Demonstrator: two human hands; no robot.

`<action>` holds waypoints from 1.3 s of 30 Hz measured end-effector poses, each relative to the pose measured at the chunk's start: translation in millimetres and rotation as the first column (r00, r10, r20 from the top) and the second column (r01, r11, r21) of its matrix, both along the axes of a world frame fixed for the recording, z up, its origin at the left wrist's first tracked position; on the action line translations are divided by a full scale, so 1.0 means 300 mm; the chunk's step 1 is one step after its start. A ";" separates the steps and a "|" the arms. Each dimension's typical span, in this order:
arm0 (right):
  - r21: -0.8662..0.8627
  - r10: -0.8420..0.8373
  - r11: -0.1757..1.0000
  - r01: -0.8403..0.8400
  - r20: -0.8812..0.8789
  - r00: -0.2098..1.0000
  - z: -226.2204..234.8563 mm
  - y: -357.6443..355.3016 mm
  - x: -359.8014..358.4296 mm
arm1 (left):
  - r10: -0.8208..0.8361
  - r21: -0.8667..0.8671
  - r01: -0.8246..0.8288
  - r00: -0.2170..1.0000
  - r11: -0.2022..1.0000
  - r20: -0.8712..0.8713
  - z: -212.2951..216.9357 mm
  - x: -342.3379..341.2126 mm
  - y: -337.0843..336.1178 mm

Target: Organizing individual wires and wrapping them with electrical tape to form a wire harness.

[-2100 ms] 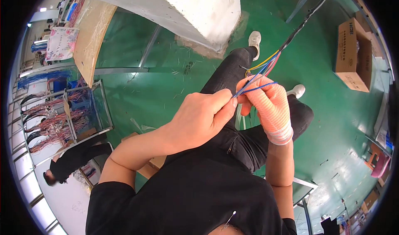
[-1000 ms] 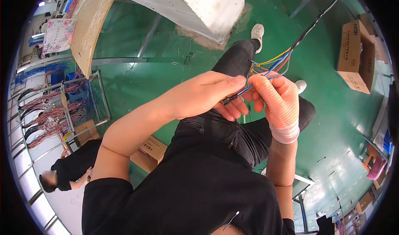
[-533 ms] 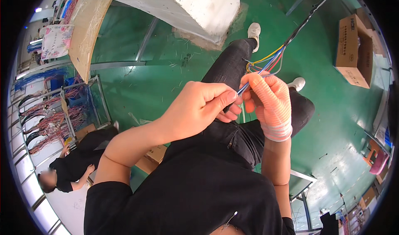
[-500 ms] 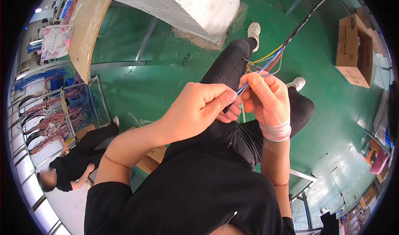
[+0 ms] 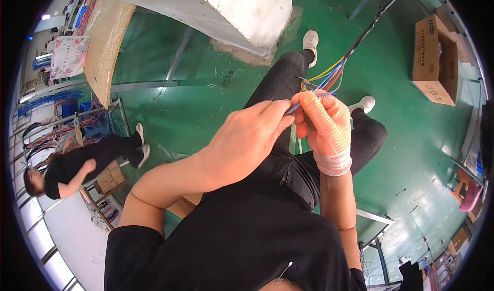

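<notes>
From my remote feed, head view only. The left hand was bare, and its thumb and forefinger were pinched on a thin blue wire just left of the gloved hand. The right hand, in an orange knit glove with a striped cuff, was curled tight around the bundle of coloured wires, with yellow, red and blue strands fanning out above its fingers. Both hands sat close together, nearly touching at the fingertips, above the person's lap.

The bundle ran up and to the right into a black cable that rose toward the top edge of the picture. The blue wire lay between the two hands, its near end hidden under the left thumb; I could not tell how far it continued inside the glove.

Below the hands I saw dark trousers and two white shoes on the green floor. A white concrete pillar stood ahead at the top. A brown cardboard box rested on the floor at the right, well apart from the hands. At the far left another person in black stood beside a rack of hanging wire looms.
</notes>
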State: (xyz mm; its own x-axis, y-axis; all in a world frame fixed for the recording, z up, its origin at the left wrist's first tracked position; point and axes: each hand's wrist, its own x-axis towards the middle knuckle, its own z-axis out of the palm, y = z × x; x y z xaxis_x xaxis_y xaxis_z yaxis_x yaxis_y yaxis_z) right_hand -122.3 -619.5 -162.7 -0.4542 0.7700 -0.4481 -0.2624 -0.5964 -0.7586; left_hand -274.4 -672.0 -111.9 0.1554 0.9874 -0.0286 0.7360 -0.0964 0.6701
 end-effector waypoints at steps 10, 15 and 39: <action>0.035 0.010 0.999 -0.011 0.038 0.999 0.014 0.010 0.008 | 0.364 -0.694 0.175 0.748 0.698 0.555 0.010 -0.040 0.059; 0.067 0.063 0.996 -0.063 0.005 0.998 -0.006 0.002 0.015 | 0.090 -0.247 0.029 0.885 0.969 0.457 -0.038 -0.007 0.025; 0.258 0.021 0.966 -0.007 -0.050 0.999 -0.018 -0.002 -0.009 | 0.151 -0.200 -0.074 0.901 0.977 0.407 -0.011 0.020 -0.003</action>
State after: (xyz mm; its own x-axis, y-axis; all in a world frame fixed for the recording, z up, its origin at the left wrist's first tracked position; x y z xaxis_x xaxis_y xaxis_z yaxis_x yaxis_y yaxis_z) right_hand -125.0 -620.2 -167.9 -0.4829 0.8499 -0.2110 -0.2984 -0.3862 -0.8728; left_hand -268.3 -672.9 -115.3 0.0795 0.9839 -0.1600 0.3836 0.1180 0.9159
